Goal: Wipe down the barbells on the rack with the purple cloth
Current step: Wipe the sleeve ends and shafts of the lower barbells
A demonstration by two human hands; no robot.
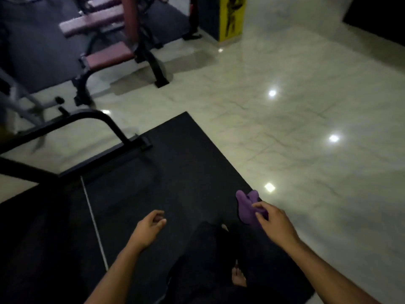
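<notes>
A pale, glossy marble-patterned tiled floor [295,110] takes up most of the room here, bright ceiling-light reflections dotted across it. Laid over it, a large black rubber floor mat [171,167] runs from the middle of the room down towards the person, its corner pointing away from them. Up at the far left stands a black-framed weight bench with maroon padded cushions [107,55], its foot resting on the tiles beside a second dark mat. Nearer, at the left, a curved black steel tube frame [103,119] ends in a foot at the edge of the big mat, with blurred grey metal bars [26,106] behind it. A yellow panel with a dark figure on it [232,16] covers the side of a pillar at the far wall. A thin white line [92,216] crosses the mat lengthwise.

No barbells or rack can be made out from where the person faces.

The person stands on the mat, dark trousers and one bare foot [238,278] showing below. The right hand [274,222] is clamped on a crumpled purple cloth [247,207], fingers pinching it so that it bunches and sticks out above the hand, held in the air over the mat's right edge. The left hand [151,227] holds nothing, its fingers loosely curled and a little apart, hanging over the mat well apart from the cloth.
</notes>
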